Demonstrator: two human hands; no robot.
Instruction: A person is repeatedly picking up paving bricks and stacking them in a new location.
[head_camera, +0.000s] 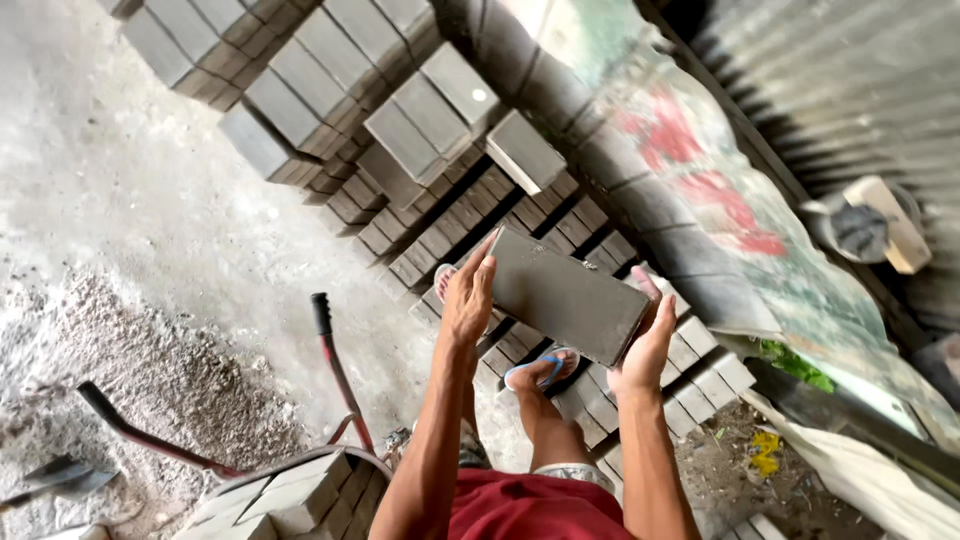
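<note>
Shorts in red (535, 510) are showing nearest, with a wheelbarrow (290, 495) of grey blocks just beside my left arm. I am holding a flat grey block (565, 295) up in the air between both hands: my left hand (468, 300) is pressing open-fingered against its left end, my right hand (645, 345) is cupping its right end, each grip closed on it. Beneath it, my sandalled foot (540, 370) is standing on rows of laid blocks (450, 225). Farther off, stacked blocks (330, 70) are sitting on the concrete floor (110, 200).

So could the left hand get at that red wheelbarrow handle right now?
Probably not: the left hand and right hand both press the grey block, and the wheelbarrow handle sits lower left.
</note>
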